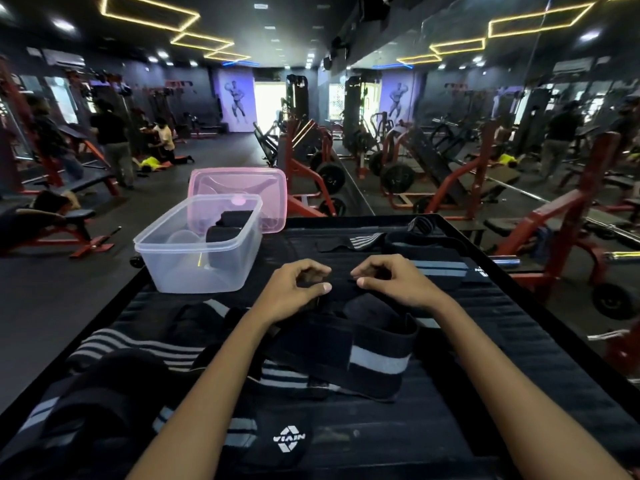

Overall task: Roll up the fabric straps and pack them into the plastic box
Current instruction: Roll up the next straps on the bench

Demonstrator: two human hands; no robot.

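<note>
Black fabric strap [341, 289] is being pinched at its end by the left hand [294, 289] and right hand [391, 280], just right of the plastic box [197, 251]. Rolling seems to be starting; next, both hands probably need to be curling it tightly.

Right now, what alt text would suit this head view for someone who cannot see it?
A person's left hand and right hand pinch a black fabric strap on a dark table. A clear plastic box holding rolled straps stands to the left, in a gym.
</note>
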